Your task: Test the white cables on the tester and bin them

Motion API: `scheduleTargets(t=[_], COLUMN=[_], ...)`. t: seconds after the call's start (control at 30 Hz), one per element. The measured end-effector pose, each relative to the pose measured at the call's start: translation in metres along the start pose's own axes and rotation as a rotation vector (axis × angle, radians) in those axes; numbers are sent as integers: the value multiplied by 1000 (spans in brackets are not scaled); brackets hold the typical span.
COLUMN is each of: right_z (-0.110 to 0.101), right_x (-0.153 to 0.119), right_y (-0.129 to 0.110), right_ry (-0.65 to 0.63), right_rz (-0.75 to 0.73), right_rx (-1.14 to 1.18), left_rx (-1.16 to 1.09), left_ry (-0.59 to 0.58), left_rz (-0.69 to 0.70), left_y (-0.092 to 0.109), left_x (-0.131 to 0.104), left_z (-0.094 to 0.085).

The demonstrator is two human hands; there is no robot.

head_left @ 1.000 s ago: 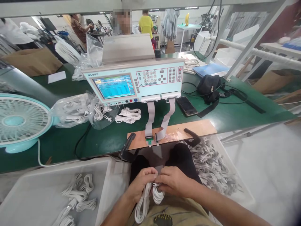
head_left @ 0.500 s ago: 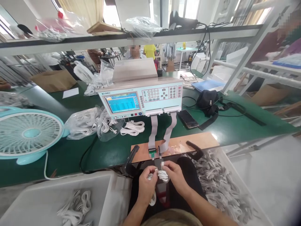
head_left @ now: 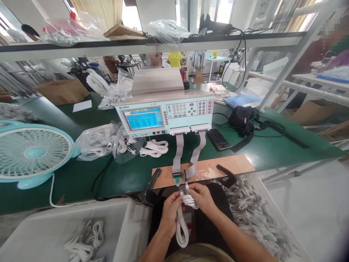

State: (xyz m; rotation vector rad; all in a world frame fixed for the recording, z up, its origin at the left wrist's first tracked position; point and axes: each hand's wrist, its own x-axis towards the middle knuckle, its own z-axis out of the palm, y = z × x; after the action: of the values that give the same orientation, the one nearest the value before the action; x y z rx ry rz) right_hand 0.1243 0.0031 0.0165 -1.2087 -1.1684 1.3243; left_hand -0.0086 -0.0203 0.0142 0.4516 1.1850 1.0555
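A bundled white cable [head_left: 182, 231] hangs below my hands, its coils looped between them. My left hand [head_left: 171, 209] is closed on the cable near one white plug, which sits just under the small green circuit board [head_left: 177, 179]. With pinched fingers, my right hand [head_left: 201, 196] grips the other end of the cable; its white plug [head_left: 187, 186] meets the metal tip of the right-hand connector, and I cannot tell whether it is fully in. Grey ribbon cables [head_left: 178, 153] run from the boards up to a tester [head_left: 166, 112] with a lit blue screen.
A wooden board [head_left: 226, 163] lies at the table edge, held by black clamps [head_left: 154, 183]. White bins with cables stand left [head_left: 122, 218] and right [head_left: 268, 193]. A phone [head_left: 219, 139], a black bag [head_left: 241, 118], bagged cables [head_left: 96, 142] and a fan [head_left: 35, 153] are on the table.
My right hand has moved slightly up and left, bringing its plug to the right connector. My left hand has turned, and the hanging cable coil shows more fully below it.
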Motion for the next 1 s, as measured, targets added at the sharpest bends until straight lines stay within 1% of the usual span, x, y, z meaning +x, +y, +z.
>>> scheduleTargets(t=[0.07,0.13,0.3,0.37,0.4,0.5,0.6,0.77,1.0], right_z=[-1,0,6,9,10,11,10,8,8], right_x=[1,2,3,3,3,2,1,2,3], right_y=[-2,-5,-10,-13,-15,-19,-21,-18,-17], right_ry=[-13,-19,5,21,30,45,31,22,3], right_rz=[-11,20,224,271,281,272,259,276,286], right_rx=[-3,34,186,241,262,280,273,309,335], left_rx=[52,125,407,487,493,419,360,307,123], left_ry=[-22,-54,-124,-132,-124,-34,45,55,50], left_rz=[13,38,132,171,192,238,246,245,157], left_y=[1,3,14,18,19,19,14,14,14], left_x=[1,2,6,7,7,7,8,9,6], left_z=[-1,-3,-8,-8,-7,-4,-3,-4,0])
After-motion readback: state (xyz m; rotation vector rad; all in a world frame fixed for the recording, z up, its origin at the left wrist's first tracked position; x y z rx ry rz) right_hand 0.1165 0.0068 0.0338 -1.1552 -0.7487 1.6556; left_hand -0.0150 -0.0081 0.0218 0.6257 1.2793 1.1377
